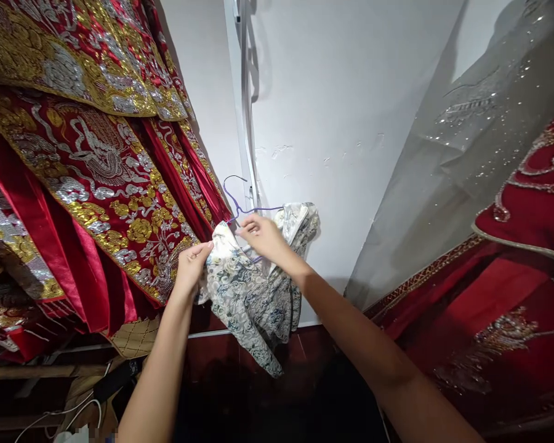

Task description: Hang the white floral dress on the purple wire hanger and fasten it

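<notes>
A floral patterned jacket (244, 295) in pale green and cream hangs on a thin purple hanger (238, 208) in front of the white wall. My left hand (192, 263) pinches the jacket's fabric at its left shoulder. At the neck opening, just below the hanger's hook, my right hand (261, 236) is closed with thumb and fingers together. What its fingertips hold, if anything, is too small to make out. The jacket's right shoulder rests over the hanger's right arm, and one sleeve dangles down toward the floor.
Red garments with gold and silver embroidery (106, 154) hang close on the left. A sheer sparkling veil (471, 117) and a red beaded dress (526, 197) stand on the right. A metal upright (245, 123) runs along the wall (332, 74). Cables (85, 403) lie at lower left.
</notes>
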Demonstrator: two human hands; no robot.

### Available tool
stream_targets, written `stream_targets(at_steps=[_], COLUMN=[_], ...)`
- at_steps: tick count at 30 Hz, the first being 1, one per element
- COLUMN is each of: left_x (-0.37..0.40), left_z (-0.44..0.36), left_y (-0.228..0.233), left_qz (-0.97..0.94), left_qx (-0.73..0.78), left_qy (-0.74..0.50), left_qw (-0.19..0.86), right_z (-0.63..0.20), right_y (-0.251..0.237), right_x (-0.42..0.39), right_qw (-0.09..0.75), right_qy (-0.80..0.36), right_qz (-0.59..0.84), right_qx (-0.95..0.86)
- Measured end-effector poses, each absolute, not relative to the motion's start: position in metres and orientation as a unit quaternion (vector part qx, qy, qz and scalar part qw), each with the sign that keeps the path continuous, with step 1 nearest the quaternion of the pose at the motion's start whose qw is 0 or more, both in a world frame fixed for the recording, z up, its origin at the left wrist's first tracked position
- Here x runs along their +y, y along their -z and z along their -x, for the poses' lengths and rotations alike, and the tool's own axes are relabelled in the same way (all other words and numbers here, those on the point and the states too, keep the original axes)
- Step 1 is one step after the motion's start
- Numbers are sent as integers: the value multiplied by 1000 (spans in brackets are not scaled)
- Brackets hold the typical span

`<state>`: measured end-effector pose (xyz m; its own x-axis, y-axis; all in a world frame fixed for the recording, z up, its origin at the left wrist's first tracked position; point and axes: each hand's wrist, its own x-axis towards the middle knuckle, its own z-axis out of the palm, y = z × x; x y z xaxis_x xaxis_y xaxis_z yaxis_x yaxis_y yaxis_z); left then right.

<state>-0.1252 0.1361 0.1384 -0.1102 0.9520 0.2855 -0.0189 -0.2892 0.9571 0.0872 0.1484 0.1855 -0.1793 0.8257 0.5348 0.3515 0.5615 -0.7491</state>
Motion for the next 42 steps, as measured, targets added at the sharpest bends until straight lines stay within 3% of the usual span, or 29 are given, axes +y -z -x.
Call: stream_targets(at_steps=[3, 6, 9, 12, 16, 22, 25, 28, 30, 35, 42], left_x=[148, 159, 164, 163, 163, 168, 165, 158, 151, 132, 115], left_z=[136, 139, 135, 130, 116, 84, 69, 61, 59, 52, 34], left_y=[-160, -176, -177, -168, -155, -145, -133, -106, -79, -5, 56], left_qz=[-524, -555, -621, -695, -747, -750, -742, -711, -696, -698, -671], left_qx=[447, 445, 455, 481, 486, 497, 494, 486, 469, 458, 489], left_qy=[-564, -508, -482, -478, -450, -437, -450, -504, -539, -548, -513], left_qw=[455, 486, 418, 238, 49, -20, -43, -73, -67, 58, 215], right_z=[-133, -181, -214, -220, -198, -138, -105, -90, -94, -123, -107], right_y=[-183, -177, -164, -145, -131, -150, -147, -114, -78, 4, 38], right_x=[150, 160, 164, 159, 154, 166, 159, 141, 132, 138, 168], right_qw=[585, 547, 464, 450, 459, 493, 562, 574, 560, 450, 395], right_qy=[-53, 80, 5, -63, -19, -3, -113, -280, -323, -283, -196], right_qz=[479, 579, 610, 582, 589, 577, 475, 348, 350, 560, 636], right_qx=[-653, -600, -642, -674, -664, -651, -668, -686, -678, -636, -633])
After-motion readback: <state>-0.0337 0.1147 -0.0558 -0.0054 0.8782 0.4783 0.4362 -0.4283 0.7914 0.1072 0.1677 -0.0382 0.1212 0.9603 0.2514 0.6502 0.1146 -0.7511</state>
